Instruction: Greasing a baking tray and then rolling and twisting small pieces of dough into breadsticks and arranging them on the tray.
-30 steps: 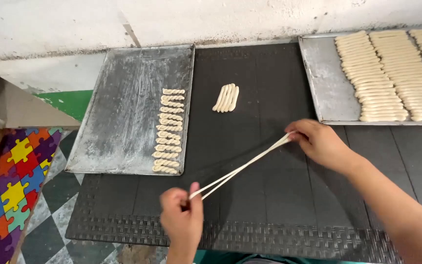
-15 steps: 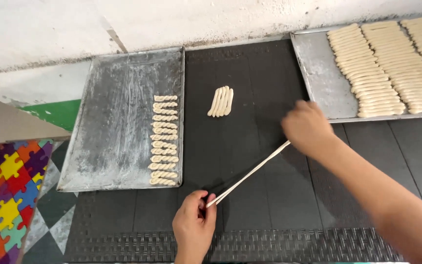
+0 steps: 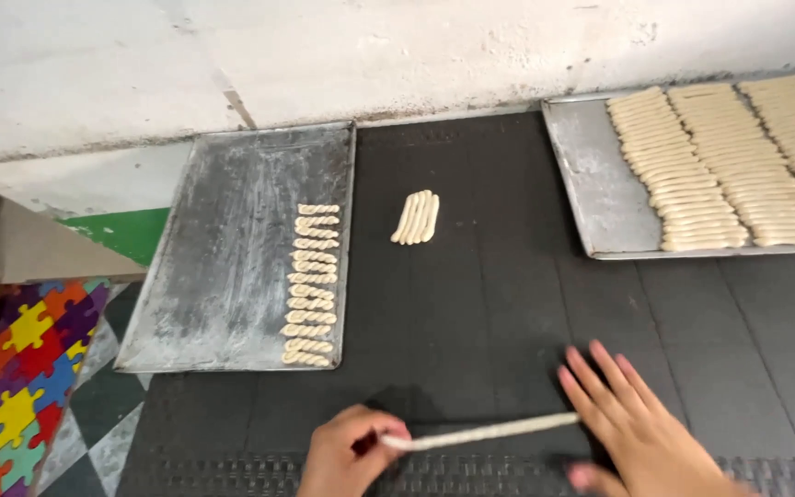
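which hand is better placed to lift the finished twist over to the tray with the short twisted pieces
Probably the left hand. It pinches the left end of the dough rope, and the left tray with its column of twisted pieces lies on its side. The right hand lies flat at the rope's far end.

Two bare hands in view, no gloves. Left hand (image 3: 347,453): no ring or watch visible. Right hand (image 3: 632,425): long slim fingers, short unpainted nails, no jewellery. Wrists mostly cut off by frame edge; no sleeves visible.
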